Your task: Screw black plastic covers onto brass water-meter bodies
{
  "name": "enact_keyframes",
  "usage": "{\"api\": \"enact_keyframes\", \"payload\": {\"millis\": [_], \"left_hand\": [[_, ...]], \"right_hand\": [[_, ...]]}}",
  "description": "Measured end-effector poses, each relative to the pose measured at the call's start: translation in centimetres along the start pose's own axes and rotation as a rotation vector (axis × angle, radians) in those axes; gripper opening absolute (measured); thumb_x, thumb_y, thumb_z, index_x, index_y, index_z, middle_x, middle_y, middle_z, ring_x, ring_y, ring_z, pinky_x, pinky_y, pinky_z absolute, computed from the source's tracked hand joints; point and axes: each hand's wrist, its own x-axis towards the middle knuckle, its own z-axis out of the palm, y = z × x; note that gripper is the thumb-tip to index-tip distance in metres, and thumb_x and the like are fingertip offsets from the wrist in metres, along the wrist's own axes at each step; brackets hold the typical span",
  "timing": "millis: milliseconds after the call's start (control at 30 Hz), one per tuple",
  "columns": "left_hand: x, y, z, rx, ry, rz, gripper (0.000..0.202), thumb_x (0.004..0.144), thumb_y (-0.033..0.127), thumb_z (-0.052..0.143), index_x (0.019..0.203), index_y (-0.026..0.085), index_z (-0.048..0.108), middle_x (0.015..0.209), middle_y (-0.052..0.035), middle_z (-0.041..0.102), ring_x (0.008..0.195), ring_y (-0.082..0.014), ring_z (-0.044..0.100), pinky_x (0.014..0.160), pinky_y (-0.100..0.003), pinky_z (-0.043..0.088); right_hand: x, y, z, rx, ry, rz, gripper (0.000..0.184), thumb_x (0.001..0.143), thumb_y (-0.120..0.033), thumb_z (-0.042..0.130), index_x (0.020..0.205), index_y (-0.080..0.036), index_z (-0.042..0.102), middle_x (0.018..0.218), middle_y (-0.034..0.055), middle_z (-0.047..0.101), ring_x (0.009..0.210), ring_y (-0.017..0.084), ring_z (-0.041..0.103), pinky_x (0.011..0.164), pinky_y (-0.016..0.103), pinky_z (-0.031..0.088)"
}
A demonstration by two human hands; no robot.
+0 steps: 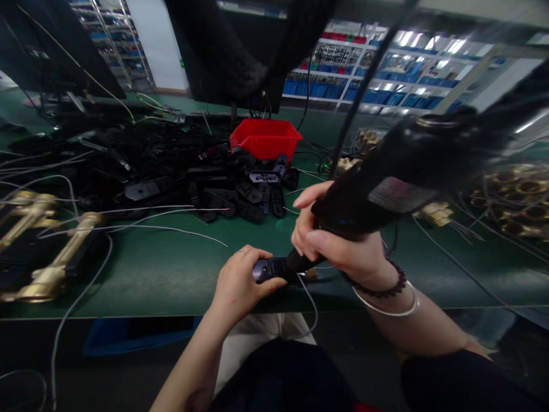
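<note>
My left hand (240,283) is closed around a small black plastic part (270,269) and presses it onto the green bench (171,269) near its front edge. My right hand (338,243) grips a large black power screwdriver (386,194), tilted so its nose points down-left onto that part. A thin grey wire (311,303) curls out from under the part over the bench edge. A dark bead bracelet and a thin bangle sit on my right wrist.
A heap of black plastic parts (171,177) covers the bench middle, with a red bin (266,137) behind it. Brass fittings (51,252) with grey wires lie left, more brass pieces (514,200) right. A dark monitor (240,51) stands behind.
</note>
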Motion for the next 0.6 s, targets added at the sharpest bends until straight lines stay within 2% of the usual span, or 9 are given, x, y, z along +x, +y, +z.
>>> {"api": "enact_keyframes", "payload": {"millis": [133, 233, 367, 500, 600], "left_hand": [[0.1, 0.0, -0.1, 0.005, -0.001, 0.011, 0.030, 0.068, 0.031, 0.075, 0.091, 0.019, 0.061, 0.089, -0.0034, 0.062, 0.085, -0.0209, 0.060, 0.074, -0.033, 0.046], [0.2, 0.1, -0.2, 0.002, -0.004, 0.012, 0.031, 0.068, 0.032, 0.075, 0.091, 0.019, 0.061, 0.089, -0.0034, 0.062, 0.084, -0.0208, 0.060, 0.075, -0.033, 0.047], [0.3, 0.1, -0.1, 0.009, -0.007, 0.015, 0.032, 0.067, 0.034, 0.076, 0.091, 0.019, 0.062, 0.089, -0.0033, 0.062, 0.084, -0.0214, 0.060, 0.075, -0.033, 0.047], [0.3, -0.2, 0.1, 0.009, 0.003, 0.008, 0.035, 0.067, 0.035, 0.076, 0.093, 0.017, 0.061, 0.091, -0.0053, 0.063, 0.086, -0.0231, 0.060, 0.076, -0.034, 0.048], [0.2, -0.4, 0.3, 0.002, 0.004, 0.018, 0.036, 0.067, 0.037, 0.076, 0.093, 0.018, 0.061, 0.093, -0.0056, 0.064, 0.087, -0.0234, 0.060, 0.077, -0.035, 0.048]], "right_hand": [[0.8, 0.3, -0.5, 0.107, 0.000, -0.010, 0.037, 0.068, -0.015, 0.060, 0.105, -0.019, 0.055, 0.053, -0.0085, 0.051, 0.041, 0.009, 0.045, 0.044, 0.025, 0.040], [1.1, -0.8, -0.4, 0.131, 0.037, -0.046, 0.031, 0.068, -0.016, 0.060, 0.099, -0.019, 0.055, 0.053, -0.0080, 0.052, 0.042, 0.008, 0.046, 0.044, 0.024, 0.039], [1.0, -2.1, 0.9, 0.151, 0.111, -0.158, 0.021, 0.071, -0.018, 0.061, 0.089, -0.023, 0.052, 0.053, -0.0093, 0.047, 0.041, 0.008, 0.044, 0.044, 0.024, 0.038], [1.0, -0.6, 2.4, 0.114, 0.044, -0.129, 0.022, 0.071, -0.016, 0.061, 0.089, -0.022, 0.052, 0.057, -0.0078, 0.050, 0.045, 0.009, 0.047, 0.048, 0.026, 0.042], [1.2, 0.5, 2.8, 0.057, 0.057, -0.106, 0.018, 0.070, -0.016, 0.060, 0.086, -0.020, 0.054, 0.058, -0.0066, 0.051, 0.049, 0.009, 0.048, 0.051, 0.027, 0.043]]}}
